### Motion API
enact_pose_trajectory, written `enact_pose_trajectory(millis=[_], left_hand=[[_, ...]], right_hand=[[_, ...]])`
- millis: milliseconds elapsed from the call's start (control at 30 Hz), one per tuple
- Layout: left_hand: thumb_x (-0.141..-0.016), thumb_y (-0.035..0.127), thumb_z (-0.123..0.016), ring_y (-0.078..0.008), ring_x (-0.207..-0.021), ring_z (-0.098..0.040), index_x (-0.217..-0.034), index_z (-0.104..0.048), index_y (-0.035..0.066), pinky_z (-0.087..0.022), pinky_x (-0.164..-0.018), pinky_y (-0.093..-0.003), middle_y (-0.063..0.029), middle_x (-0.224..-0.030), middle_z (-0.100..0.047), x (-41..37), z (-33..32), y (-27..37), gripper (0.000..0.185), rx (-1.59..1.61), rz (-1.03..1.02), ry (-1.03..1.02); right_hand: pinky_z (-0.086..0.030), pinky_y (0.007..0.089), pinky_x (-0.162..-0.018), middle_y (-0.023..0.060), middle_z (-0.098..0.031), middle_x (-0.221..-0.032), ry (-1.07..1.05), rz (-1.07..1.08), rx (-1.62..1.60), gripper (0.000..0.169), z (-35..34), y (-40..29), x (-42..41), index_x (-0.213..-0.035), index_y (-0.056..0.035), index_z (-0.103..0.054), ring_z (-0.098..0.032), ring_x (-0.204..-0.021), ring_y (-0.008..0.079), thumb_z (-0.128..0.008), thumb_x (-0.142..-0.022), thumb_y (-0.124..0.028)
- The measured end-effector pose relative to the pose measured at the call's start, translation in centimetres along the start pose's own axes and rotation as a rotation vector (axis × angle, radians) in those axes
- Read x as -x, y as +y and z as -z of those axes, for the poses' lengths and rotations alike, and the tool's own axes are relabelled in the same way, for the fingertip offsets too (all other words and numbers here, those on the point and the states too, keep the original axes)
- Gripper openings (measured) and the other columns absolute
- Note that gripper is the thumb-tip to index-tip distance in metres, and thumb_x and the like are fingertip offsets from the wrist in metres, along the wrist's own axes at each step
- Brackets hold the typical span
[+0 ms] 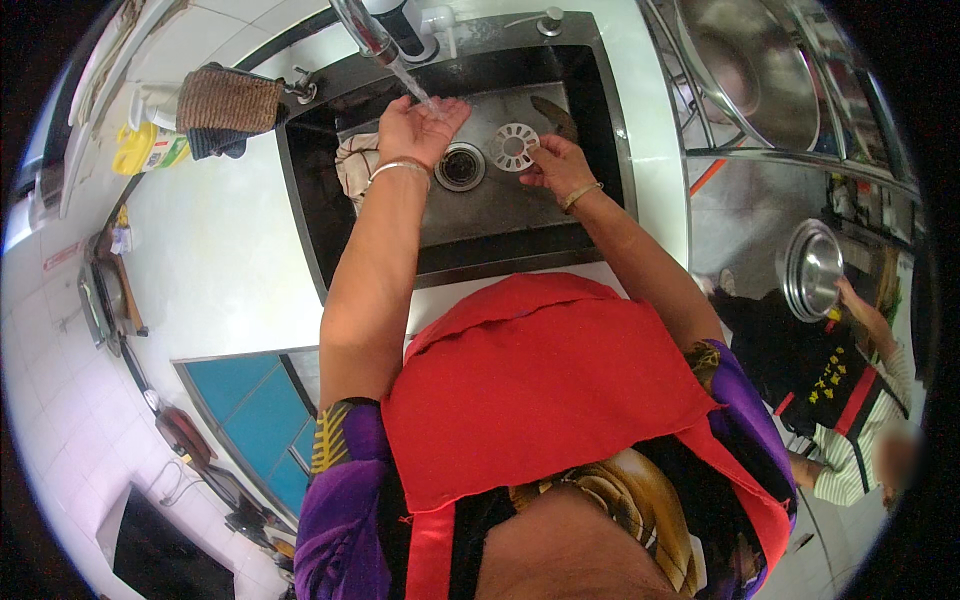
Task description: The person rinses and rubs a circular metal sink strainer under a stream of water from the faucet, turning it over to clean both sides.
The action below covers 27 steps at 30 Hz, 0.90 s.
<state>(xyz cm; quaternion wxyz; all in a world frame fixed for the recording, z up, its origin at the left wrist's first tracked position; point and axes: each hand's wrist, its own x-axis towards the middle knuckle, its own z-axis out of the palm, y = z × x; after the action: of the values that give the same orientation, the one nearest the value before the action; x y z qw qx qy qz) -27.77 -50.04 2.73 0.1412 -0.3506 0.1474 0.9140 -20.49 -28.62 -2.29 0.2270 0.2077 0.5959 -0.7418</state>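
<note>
Water runs from the chrome faucet (375, 46) onto the palm of my left hand (421, 131), which is turned up and holds nothing. My right hand (559, 166) pinches the edge of a round, slotted drain cover (515, 147) between thumb and fingers, over the floor of the dark sink (525, 202). Between the hands lies the round drain (460, 166), with a dark strainer in its middle. A folded checked cloth (355, 163) rests at the left of the basin, partly behind my left wrist.
A brown knitted cloth (229, 97) hangs left of the faucet, near a yellow bottle (139, 150). Behind the sink stands a soap dispenser (551, 21). Large metal bowls (739, 82) sit on a rack at right. Beyond, a co-worker in a dark apron (832, 382) holds stacked metal bowls (812, 270).
</note>
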Motion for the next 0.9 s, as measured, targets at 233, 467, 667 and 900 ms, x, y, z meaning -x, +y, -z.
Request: enact_pose_trajectory(millis=[233, 467, 667, 900], left_hand=[[-0.090, 0.013, -0.045, -0.0286, -0.107, -0.050, -0.115, -0.048, -0.006, -0.040, -0.090, -0.0470, -0.0207, -0.117, -0.050, 1.3, -0.5, -1.9, 0.031, -0.636, -0.077, 0.100], [-0.078, 0.002, -0.064, -0.0166, -0.065, -0.059, -0.084, -0.061, -0.001, -0.047, -0.059, -0.0231, -0.0081, -0.079, -0.063, 2.5, -1.3, -1.0, 0.007, -0.569, -0.334, 0.057], [-0.087, 0.009, -0.052, -0.0237, -0.089, -0.054, -0.104, -0.052, 0.000, -0.044, -0.082, -0.0398, -0.0108, -0.100, -0.054, 1.7, 3.5, -0.6, 0.019, -0.598, -0.206, 0.218], [-0.095, 0.031, -0.036, -0.0290, -0.093, -0.049, -0.115, -0.042, 0.005, -0.041, -0.084, -0.0470, -0.0122, -0.111, -0.049, 2.5, 5.3, -1.0, 0.033, -0.154, 0.161, -0.073]], right_hand=[[-0.056, 0.0289, -0.058, 0.0113, -0.060, -0.087, 0.007, -0.008, -0.061, 0.020, 0.0, 0.4, 0.1, -0.099, 0.0034, -0.055, -0.061, -0.073, 0.0190, -0.054, -0.086, -0.013], [-0.055, 0.0286, -0.064, 0.0084, -0.061, -0.092, -0.057, -0.027, 0.020, 0.019, -1.2, -0.4, -0.1, -0.101, 0.0003, -0.055, -0.061, -0.077, 0.0163, -0.053, -0.088, -0.014], [-0.053, 0.0328, -0.064, 0.0135, -0.062, -0.088, -0.042, 0.322, 0.403, 0.022, -3.2, -1.1, -1.4, -0.097, -0.0012, -0.058, -0.062, -0.078, 0.0238, -0.057, -0.082, -0.017], [-0.047, 0.0408, -0.078, 0.0157, -0.060, -0.093, -0.173, 0.976, 0.938, 0.024, -7.4, -3.0, -0.4, -0.098, -0.0069, -0.061, -0.057, -0.085, 0.0338, -0.056, -0.078, -0.019]])
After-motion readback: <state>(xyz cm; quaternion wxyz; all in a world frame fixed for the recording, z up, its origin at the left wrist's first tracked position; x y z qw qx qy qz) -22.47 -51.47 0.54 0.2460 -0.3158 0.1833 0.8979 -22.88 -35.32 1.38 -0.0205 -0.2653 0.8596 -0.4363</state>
